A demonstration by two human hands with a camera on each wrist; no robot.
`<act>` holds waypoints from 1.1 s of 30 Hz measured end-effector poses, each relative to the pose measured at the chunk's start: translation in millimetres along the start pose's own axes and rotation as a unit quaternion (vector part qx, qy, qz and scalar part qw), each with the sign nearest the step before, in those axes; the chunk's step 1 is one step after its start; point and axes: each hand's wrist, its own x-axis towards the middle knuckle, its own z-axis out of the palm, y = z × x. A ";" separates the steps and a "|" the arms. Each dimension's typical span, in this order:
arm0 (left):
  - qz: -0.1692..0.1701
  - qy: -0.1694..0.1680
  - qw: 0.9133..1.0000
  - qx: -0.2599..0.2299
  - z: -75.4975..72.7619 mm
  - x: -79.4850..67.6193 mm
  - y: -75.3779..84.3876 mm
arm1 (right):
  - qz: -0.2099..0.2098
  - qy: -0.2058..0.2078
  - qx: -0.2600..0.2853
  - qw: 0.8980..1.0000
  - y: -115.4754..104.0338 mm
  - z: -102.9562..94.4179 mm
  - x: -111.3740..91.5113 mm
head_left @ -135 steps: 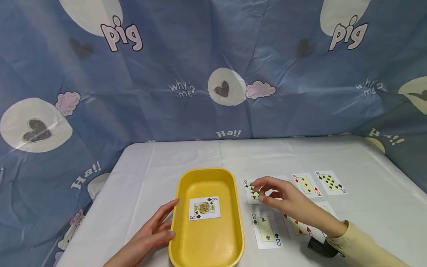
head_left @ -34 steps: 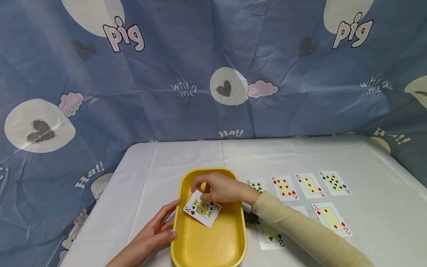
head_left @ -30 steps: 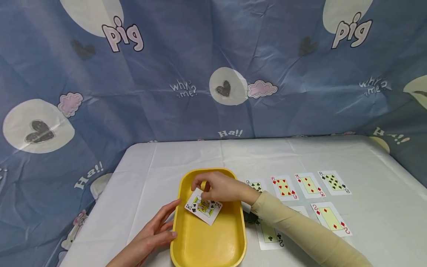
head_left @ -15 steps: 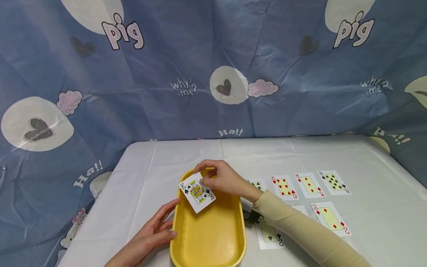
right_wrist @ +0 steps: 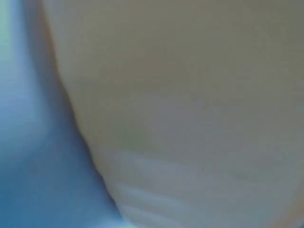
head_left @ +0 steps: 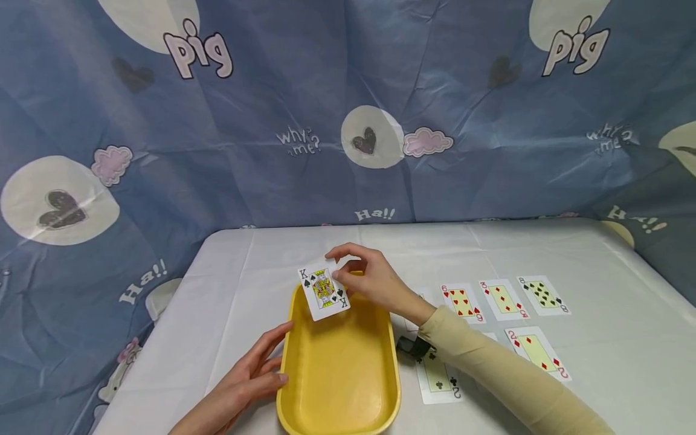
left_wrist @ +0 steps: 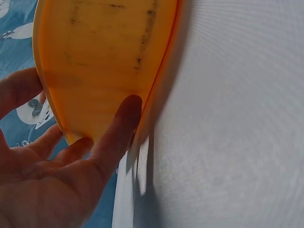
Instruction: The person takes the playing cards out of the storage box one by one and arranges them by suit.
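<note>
Thumb and index finger of my right hand pinch a king of spades playing card by its upper right corner. The card is raised, face towards me, over the far end of a yellow tray. My left hand rests its fingertips on the tray's left side in the head view. The left wrist view shows that hand with fingers spread and the thumb lying along the tray's outer wall. Only blurred, pale cloth fills most of the right wrist view.
Face-up cards lie right of the tray: a six of hearts, a three of diamonds, an eight of spades, a two of diamonds and a two of clubs. My right sleeve partly covers others. A patterned blue cloth hangs behind the table.
My right hand came from above the cards at the right, took hold of the king of spades inside the tray and lifted it up and away from me. The left hand stayed put.
</note>
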 end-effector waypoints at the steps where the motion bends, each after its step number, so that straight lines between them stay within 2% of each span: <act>1: -0.004 0.005 1.000 0.000 0.3 0.5 0.1 | 0.005 0.004 0.004 1.000 -0.8 -1.7 -1.5; 7: -0.013 0.024 1.000 0.005 -0.7 1.1 0.3 | 0.023 0.022 0.017 0.999 -8.4 -12.5 -12.7; 10: -0.011 0.022 1.000 0.008 -0.8 0.9 0.4 | 0.028 0.027 0.018 0.999 -10.9 -19.9 -21.7; 21: -0.029 0.012 1.000 0.000 -1.1 2.5 0.9 | 0.041 0.051 -0.032 0.997 -21.5 -59.5 -63.2; 33: -0.040 0.034 0.999 0.000 1.4 2.8 -0.1 | 0.076 0.091 -0.083 0.989 -24.6 -100.4 -97.7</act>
